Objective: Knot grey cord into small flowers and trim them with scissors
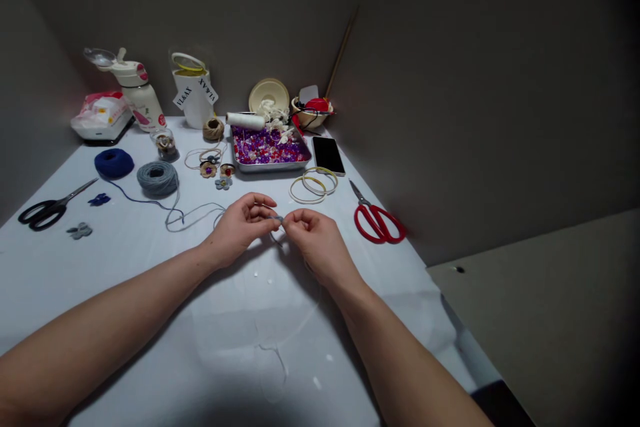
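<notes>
My left hand point(241, 225) is closed, thumb and fingers pinching a small grey-blue yarn piece point(276, 218) above the table. Right against it, my right hand point(319, 241) is closed in a pinch at the other end of that piece. Whether it also grips a needle or thin thread is too small to tell. A short dark yarn end point(277, 240) dangles below the fingers. Behind my left hand, a strand of yarn point(193, 227) trails from the grey-blue yarn ball point(157, 178). A blue yarn ball point(114, 163) sits farther left.
Black scissors point(47, 211) and small crocheted flowers point(80, 231) lie left; red-handled scissors point(377, 217) lie right. Behind my hands are bangles point(307, 190), a phone point(329, 155) and a bead-filled metal tray point(273, 166). A bottle point(143, 103) stands back left. Yarn scraps point(275, 352) lie in front.
</notes>
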The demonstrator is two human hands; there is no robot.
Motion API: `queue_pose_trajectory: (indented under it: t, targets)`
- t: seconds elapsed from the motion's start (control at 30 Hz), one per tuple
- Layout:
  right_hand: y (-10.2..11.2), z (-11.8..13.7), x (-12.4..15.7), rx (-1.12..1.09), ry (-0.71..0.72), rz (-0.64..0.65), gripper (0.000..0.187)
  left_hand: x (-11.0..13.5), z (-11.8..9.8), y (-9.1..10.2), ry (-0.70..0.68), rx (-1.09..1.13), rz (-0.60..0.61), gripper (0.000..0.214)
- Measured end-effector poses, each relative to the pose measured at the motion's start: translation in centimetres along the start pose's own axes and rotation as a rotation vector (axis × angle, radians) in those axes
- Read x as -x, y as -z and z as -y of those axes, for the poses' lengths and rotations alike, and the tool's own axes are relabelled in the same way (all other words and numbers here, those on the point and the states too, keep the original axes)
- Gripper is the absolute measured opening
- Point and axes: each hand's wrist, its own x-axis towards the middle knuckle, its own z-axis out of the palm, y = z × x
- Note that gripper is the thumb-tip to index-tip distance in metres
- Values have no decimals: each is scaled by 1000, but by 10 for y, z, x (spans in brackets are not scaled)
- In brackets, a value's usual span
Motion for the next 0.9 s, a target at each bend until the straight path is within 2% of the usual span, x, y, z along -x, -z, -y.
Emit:
queue_pose_trajectory:
  t: [0.2,0.53,0.9]
  targets:
    - [-1,-2,0,38,57,-28,13,1,-1,-3,-7,-85,-54,23]
    - [-3,0,2,149,111,-109,11,3,1,-6,-165,-265,-90,25]
    - [8,4,-3,33,39,63,17,6,1,-3,-240,-335,9,23]
